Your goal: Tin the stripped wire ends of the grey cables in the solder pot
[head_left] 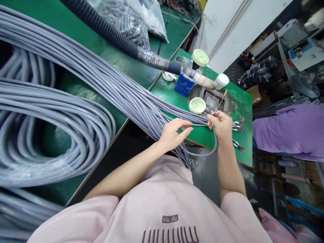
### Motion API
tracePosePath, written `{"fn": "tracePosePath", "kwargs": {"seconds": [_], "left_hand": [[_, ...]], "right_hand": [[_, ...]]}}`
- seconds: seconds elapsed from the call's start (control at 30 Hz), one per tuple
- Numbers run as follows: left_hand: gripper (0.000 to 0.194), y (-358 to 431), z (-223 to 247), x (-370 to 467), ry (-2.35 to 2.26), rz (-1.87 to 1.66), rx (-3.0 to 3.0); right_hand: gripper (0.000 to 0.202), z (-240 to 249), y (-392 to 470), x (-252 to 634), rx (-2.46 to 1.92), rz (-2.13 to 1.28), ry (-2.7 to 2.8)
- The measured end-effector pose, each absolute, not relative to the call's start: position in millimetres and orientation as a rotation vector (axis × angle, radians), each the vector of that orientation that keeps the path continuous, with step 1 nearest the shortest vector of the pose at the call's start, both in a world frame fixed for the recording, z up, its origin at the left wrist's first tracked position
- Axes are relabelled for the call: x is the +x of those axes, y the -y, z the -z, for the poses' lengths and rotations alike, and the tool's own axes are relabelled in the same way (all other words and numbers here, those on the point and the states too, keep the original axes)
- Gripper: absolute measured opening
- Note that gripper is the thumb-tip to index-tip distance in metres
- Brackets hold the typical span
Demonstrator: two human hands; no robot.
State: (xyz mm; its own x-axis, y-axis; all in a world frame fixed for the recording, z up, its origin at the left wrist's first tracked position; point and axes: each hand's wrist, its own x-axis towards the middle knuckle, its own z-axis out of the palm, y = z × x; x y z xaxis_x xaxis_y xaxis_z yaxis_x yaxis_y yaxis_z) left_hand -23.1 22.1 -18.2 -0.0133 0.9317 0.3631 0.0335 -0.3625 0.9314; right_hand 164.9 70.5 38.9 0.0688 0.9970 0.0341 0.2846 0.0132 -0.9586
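My right hand (pixel 222 125) is closed in a pinch on a grey cable (pixel 215 143). That cable hangs from the fingers in a loop and curves back to the left. Thin dark wires stick up by the fingertips, at the hand's far side. To the left, my left hand (pixel 173 134) has its thumb and fingers apart over the long bundle of grey cables (pixel 136 98). Beyond my right hand, several cable ends (pixel 239 125) with bared coloured wires and white sleeves lie on the green bench (pixel 244 108).
A pale green lid or dish (pixel 197 105) stands beside a small metal solder pot (pixel 211 101). A black ribbed hose (pixel 106 28) leads to a blue box (pixel 184 84). Big cable coils (pixel 101 125) cover the left table. At right is a person in a purple top (pixel 288 131).
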Motion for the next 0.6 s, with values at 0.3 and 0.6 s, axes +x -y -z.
{"fn": "tracePosePath", "kwargs": {"seconds": [0.3, 0.6], "left_hand": [[0.01, -53, 51, -37, -1.318, -1.521, 2.176], [0.008, -50, 53, -39, -1.28, -1.541, 2.219]], "right_hand": [[0.017, -44, -154, 166, -1.71, -0.978, 1.798], [0.013, -30, -187, 162, -1.952, -0.699, 2.269]]}}
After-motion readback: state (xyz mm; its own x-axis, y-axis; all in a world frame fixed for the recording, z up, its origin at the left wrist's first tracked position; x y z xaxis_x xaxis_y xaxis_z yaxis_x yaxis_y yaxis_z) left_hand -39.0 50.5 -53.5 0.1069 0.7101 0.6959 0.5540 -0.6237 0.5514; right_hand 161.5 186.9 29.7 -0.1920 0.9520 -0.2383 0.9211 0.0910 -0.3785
